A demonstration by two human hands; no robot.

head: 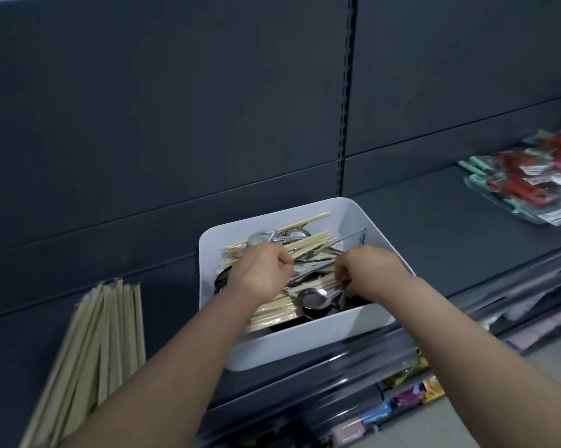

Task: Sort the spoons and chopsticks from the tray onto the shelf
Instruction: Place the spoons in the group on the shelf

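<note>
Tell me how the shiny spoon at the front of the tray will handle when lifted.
The steel spoon looks rigid and probably heavy for its size. Its polished bowl may slip in a pinch. Lying among chopsticks in the tray, it will likely snag neighbours.

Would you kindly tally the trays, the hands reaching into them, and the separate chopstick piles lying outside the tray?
white tray: 1
hands in it: 2 (left hand, right hand)
chopstick pile beside the tray: 1
Total: 4
</note>
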